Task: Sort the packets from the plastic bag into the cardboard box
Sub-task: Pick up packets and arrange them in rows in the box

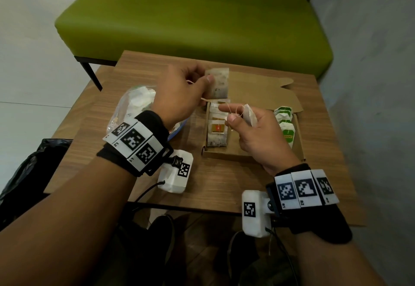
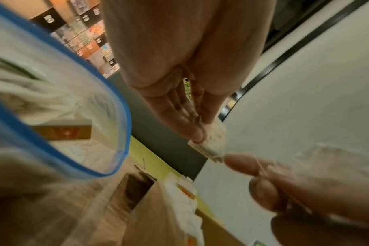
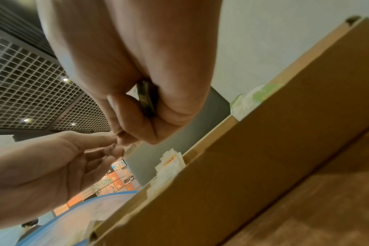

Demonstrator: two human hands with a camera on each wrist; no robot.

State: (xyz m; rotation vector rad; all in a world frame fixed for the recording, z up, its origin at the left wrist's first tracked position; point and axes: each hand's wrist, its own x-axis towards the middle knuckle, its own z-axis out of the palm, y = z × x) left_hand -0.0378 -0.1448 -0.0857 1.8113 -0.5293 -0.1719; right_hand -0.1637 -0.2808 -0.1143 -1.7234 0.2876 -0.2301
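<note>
My left hand [image 1: 202,83] pinches a tea bag [image 1: 219,83] between thumb and fingers, held above the far end of the open cardboard box [image 1: 226,154]. My right hand [image 1: 238,117] grips a second tea bag [image 1: 250,115], with its thin string wound round the forefinger and thumb. In the left wrist view the left hand's fingers [image 2: 192,131] clamp the tea bag [image 2: 211,146], and the right hand's fingertips [image 2: 242,164] are close by. The box holds tea bags with red-and-yellow tags [image 1: 216,128] on its left side and green-tagged packets [image 1: 285,124] on its right. The clear plastic bag [image 1: 132,104] of packets lies left of the box.
Everything sits on a small wooden table [image 1: 112,142] in front of a green bench [image 1: 190,20]. The box's flap [image 1: 269,92] lies open at the far side. A black bag [image 1: 27,169] sits on the floor at the left. A grey wall [image 1: 370,72] is at the right.
</note>
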